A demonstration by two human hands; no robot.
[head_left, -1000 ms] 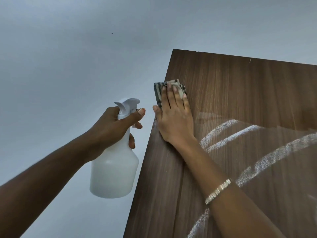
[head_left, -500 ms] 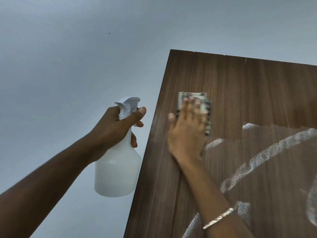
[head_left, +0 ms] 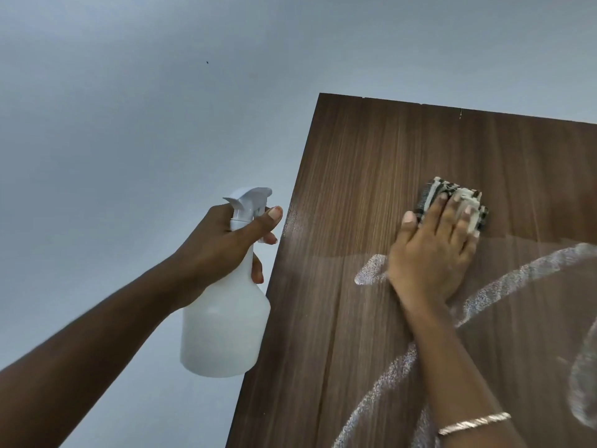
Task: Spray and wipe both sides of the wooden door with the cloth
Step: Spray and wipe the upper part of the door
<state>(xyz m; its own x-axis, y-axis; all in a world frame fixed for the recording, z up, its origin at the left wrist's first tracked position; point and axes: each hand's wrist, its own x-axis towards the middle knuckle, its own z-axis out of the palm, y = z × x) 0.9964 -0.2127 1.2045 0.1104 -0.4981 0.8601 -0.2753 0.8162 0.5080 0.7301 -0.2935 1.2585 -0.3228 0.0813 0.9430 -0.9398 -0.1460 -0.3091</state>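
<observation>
The right hand (head_left: 431, 253) has slid the folded striped cloth (head_left: 452, 202) away from the wooden door's (head_left: 355, 189) left edge, fingers flat on it; the left hand (head_left: 226, 250) grips the white spray bottle (head_left: 223, 331).

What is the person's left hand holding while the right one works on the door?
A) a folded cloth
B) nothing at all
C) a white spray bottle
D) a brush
C: the left hand grips the neck of the white spray bottle just off the door's edge, while the right hand presses the striped cloth flat against the wooden door.
</observation>
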